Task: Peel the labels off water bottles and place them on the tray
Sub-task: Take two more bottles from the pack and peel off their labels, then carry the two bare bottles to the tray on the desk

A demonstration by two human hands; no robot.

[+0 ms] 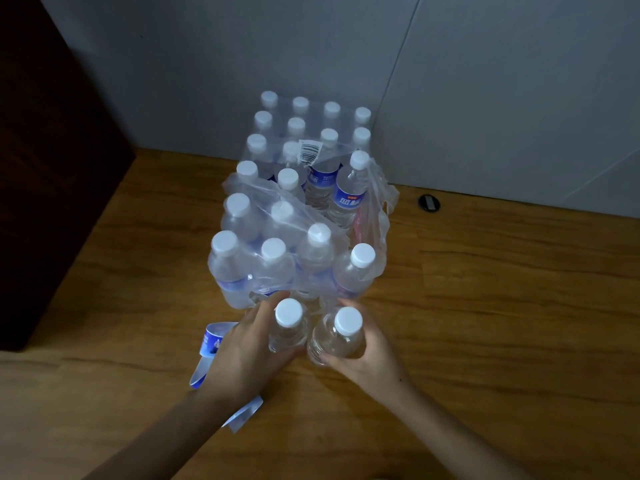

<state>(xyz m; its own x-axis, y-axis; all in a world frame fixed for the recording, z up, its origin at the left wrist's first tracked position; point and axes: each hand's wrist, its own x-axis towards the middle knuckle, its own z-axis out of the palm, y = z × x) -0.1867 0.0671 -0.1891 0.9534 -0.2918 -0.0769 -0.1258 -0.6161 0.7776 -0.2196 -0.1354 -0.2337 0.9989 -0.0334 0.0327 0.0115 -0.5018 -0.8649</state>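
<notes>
Two clear bare bottles, white caps, upright, long axes vertical, near surface's front edge: left bottle (pixel 288 327) gripped by left hand (pixel 247 355), right bottle (pixel 337 336) by right hand (pixel 369 358). Peeled blue labels (pixel 209 344) laid flat beside left hand.

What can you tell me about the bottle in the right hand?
The bottle in the right hand is a small clear plastic water bottle with a white screw cap and ribbed sides, and no label shows on it. It stands roughly upright on the wooden table, just in front of the torn shrink-wrapped pack. The right hand curls around it, and a second bare bottle stands close beside it.
</notes>
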